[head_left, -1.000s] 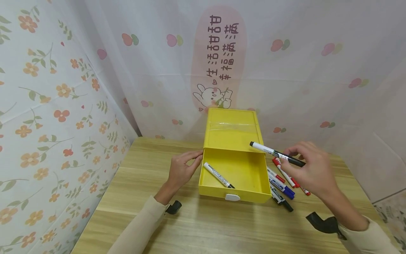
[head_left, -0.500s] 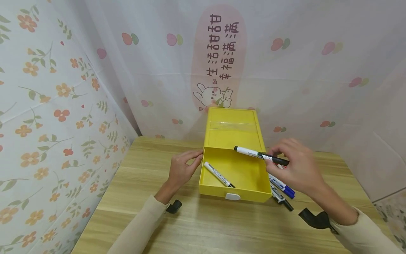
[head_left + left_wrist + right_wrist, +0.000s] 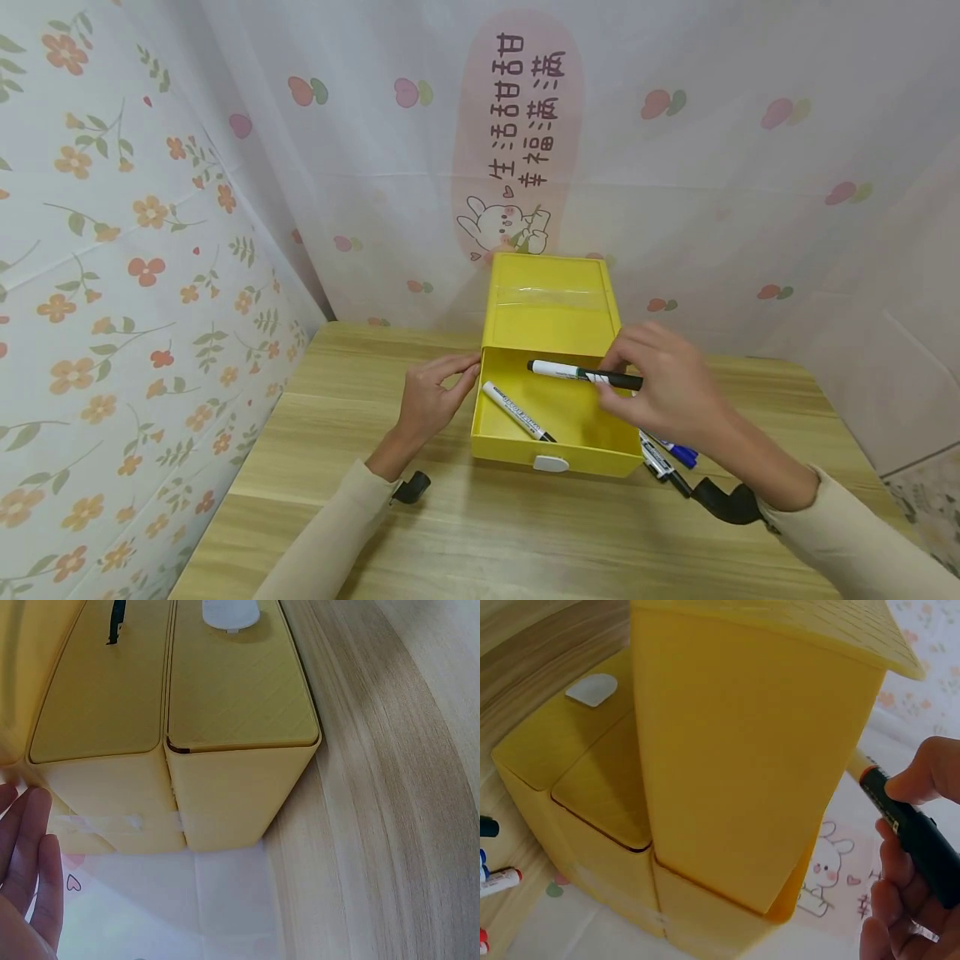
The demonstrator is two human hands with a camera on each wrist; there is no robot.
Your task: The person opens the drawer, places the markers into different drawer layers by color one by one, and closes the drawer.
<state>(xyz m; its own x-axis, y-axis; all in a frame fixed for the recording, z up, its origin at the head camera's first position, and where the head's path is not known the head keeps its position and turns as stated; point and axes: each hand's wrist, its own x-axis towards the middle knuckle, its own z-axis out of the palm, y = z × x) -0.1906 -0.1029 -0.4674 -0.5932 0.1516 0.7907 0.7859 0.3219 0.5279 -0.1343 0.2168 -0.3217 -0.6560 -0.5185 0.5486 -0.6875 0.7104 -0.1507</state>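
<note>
A yellow stacked drawer unit (image 3: 551, 292) stands on the table, its top drawer (image 3: 517, 450) pulled out. My left hand (image 3: 431, 400) rests its fingertips on the unit's left side; in the left wrist view its fingers (image 3: 34, 840) look nearly straight. Between thumb and fingers, my right hand (image 3: 671, 383) pinches a black-and-white whiteboard marker (image 3: 555, 370) above the open drawer. In the right wrist view the marker (image 3: 907, 825) passes partly behind the drawer's side. Another white marker (image 3: 513, 408) with a black end lies slantwise inside the drawer, along its left part.
Right of the unit, several markers lie on the table, among them a blue-capped marker (image 3: 682, 455) and a black-capped marker (image 3: 660, 467); my right hand hides others. A red-ended marker (image 3: 502, 881) shows in the right wrist view. A printed curtain (image 3: 712, 208) hangs behind.
My right hand has carried the marker leftward and slightly down, from beside the unit to above the open drawer. The left hand stays in place on the unit's side.
</note>
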